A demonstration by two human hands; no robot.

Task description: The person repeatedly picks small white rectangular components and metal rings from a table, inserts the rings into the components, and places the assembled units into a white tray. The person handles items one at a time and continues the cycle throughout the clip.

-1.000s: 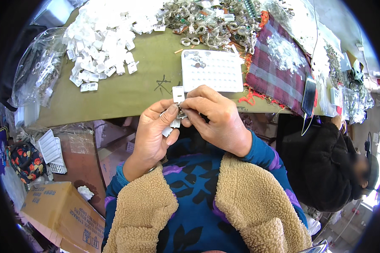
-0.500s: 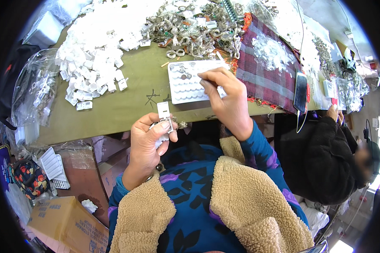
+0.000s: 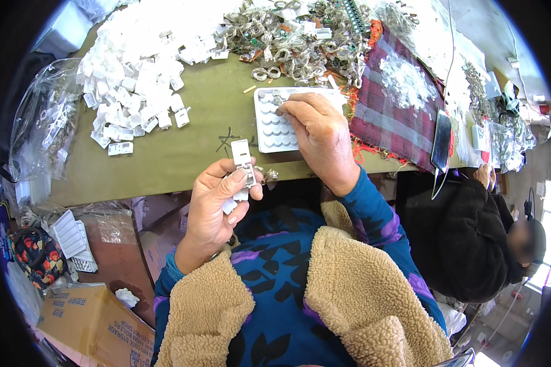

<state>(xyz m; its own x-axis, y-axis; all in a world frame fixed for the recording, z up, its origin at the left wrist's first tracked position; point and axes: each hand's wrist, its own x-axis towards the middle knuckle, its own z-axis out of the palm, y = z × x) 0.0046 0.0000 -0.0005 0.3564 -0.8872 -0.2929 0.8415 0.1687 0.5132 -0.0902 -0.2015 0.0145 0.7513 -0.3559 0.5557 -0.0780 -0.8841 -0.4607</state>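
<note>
Black handwriting (image 3: 228,140) near left hand (image 3: 214,196)

An olive-green worktop (image 3: 177,159) carries a rectangular white plastic tray (image 3: 278,147) with rounded wells near its front edge. Clockwise around the tray, a clear crinkled plastic bag (image 3: 37,128) rests at nine o'clock, a heap of small white plastic casings (image 3: 138,101) spreads at ten, a tangle of coiled silvery cables (image 3: 275,55) sits at twelve, and a fringed maroon-and-grey plaid cloth (image 3: 379,125) lies at three.
</note>
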